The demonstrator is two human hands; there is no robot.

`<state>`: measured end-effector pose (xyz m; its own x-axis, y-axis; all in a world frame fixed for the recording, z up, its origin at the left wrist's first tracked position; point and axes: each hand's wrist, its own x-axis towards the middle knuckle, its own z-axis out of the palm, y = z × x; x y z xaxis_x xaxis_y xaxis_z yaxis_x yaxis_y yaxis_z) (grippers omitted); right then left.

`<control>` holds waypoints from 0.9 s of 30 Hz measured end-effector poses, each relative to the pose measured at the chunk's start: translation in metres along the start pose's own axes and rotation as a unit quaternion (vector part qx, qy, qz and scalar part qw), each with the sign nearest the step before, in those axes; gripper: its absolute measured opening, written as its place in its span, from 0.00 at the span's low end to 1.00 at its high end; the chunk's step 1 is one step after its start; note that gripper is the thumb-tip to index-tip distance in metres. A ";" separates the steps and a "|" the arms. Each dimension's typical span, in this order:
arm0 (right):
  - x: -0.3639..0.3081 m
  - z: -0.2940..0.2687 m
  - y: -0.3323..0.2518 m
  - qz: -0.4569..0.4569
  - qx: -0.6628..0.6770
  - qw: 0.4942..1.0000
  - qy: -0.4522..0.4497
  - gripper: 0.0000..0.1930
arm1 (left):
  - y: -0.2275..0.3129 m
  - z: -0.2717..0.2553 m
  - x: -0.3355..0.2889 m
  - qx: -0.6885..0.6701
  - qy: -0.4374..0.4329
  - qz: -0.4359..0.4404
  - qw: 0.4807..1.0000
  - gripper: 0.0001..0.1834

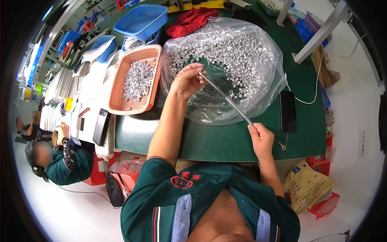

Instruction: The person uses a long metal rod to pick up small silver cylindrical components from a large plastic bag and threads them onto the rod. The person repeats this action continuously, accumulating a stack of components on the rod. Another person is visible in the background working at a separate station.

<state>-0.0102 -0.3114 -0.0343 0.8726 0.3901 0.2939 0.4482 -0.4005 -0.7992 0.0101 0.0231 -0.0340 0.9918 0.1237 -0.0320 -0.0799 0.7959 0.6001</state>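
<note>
A thin grey metal rod [225,98] slants between my two hands, over the near side of a clear plastic bag. My right hand [261,139] is closed on the rod's lower right end, near the table's front edge. At the upper left end, the fingers of my left hand [189,80] are pinched around the rod's tip. Beneath the rod, the opened clear bag [268,82] holds a heap of small shiny metal sleeves [242,50]. An orange basket [114,90] with more small metal pieces [139,78] stands left of my left hand.
Blue baskets [141,22] and a red cloth [189,22] lie behind on the green table [213,145]. A black phone [288,111] with a white cable is at the right. Another phone [101,127] lies left. A co-worker [66,161] sits further left. A yellow sack [308,185] stands below right.
</note>
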 end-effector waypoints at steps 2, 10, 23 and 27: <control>0.000 0.001 0.001 0.005 0.002 1.000 0.010 0.08 | -0.001 0.010 -0.002 0.048 0.021 0.021 0.998 0.10; 0.001 0.000 0.010 0.056 0.063 0.996 0.031 0.08 | -0.050 0.058 -0.009 0.349 -0.049 0.022 0.935 0.13; 0.002 -0.004 0.007 0.109 0.135 0.984 0.049 0.08 | -0.068 0.060 -0.007 0.781 -0.107 0.212 0.577 0.14; 0.002 -0.003 0.006 0.106 0.134 0.984 0.048 0.08 | -0.078 0.057 -0.003 0.785 -0.106 0.216 0.571 0.11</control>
<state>-0.0048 -0.3157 -0.0367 0.9612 0.2357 0.1435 0.1979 -0.2266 -0.9537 0.0189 -0.0732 -0.0348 0.9163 -0.0986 0.3881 -0.2987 -0.8138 0.4984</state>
